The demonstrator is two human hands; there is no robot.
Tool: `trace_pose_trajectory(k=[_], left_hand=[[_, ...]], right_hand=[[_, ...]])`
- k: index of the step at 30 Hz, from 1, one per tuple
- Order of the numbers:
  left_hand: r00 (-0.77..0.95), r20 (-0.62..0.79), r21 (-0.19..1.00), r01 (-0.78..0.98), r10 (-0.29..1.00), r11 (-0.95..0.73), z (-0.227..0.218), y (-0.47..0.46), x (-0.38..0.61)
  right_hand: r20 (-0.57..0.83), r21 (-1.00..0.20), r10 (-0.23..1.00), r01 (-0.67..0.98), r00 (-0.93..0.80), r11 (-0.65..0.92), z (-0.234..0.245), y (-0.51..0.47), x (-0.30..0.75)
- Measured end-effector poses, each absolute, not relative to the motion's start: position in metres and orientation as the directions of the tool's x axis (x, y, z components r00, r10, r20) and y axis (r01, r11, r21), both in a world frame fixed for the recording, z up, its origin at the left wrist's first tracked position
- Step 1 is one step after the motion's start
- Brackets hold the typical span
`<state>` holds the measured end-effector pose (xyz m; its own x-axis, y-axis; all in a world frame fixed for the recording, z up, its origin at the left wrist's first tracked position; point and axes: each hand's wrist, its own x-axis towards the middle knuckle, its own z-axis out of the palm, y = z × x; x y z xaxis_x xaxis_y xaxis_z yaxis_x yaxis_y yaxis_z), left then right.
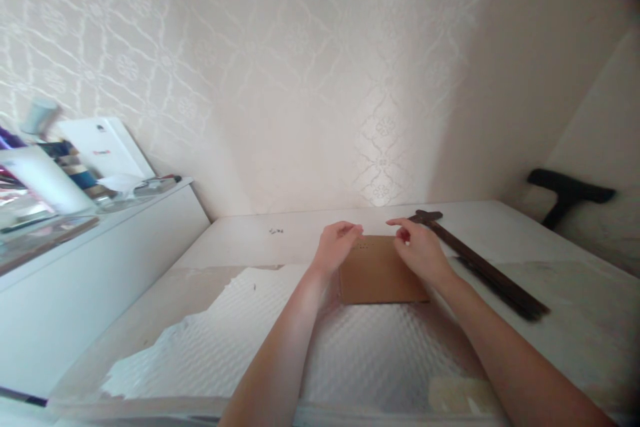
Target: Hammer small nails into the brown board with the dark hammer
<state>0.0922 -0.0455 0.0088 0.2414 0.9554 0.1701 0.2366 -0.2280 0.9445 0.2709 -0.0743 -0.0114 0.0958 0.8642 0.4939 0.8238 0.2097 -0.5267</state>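
Observation:
A square piece of brown cardboard (384, 277) lies on white quilted sheeting, with rows of small dark marks or holes near its far edge. My left hand (341, 240) is at the cardboard's far left corner, its thumb and fingers closed together; anything between the fingertips is too small to make out. Over the far right corner is my right hand (417, 247), index finger stretched toward the left and the other fingers loosely curled, with a gap to the thumb. Several tiny dark pieces (276, 231) are scattered on the white surface to the left.
To the right lies a long dark brown stick-like object (480, 257) with a short crosspiece. White quilted sheeting (225, 327) covers part of the table (225, 240). At left, a white cabinet (115, 247) carries a white box (107, 143) and clutter. A black T-shaped object (570, 190) stands far right.

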Motion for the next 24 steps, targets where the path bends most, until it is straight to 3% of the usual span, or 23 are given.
trace_pose_trajectory(k=[6, 14, 24], left_hand=[[0.147, 0.157, 0.946, 0.262, 0.977, -0.192, 0.004, -0.04, 0.085], [0.105, 0.223, 0.87, 0.428, 0.969, -0.247, -0.01, -0.024, 0.076], [0.189, 0.229, 0.811, 0.505, 0.955, -0.295, -0.007, -0.028, 0.078]], right_hand=[[0.467, -0.418, 0.878, 0.902, 0.109, 0.11, -0.017, -0.072, 0.278], [0.381, -0.352, 0.913, 0.891, -0.144, 0.288, -0.031, -0.069, 0.271], [0.313, -0.32, 0.913, 0.876, -0.261, 0.36, -0.032, -0.072, 0.267]])
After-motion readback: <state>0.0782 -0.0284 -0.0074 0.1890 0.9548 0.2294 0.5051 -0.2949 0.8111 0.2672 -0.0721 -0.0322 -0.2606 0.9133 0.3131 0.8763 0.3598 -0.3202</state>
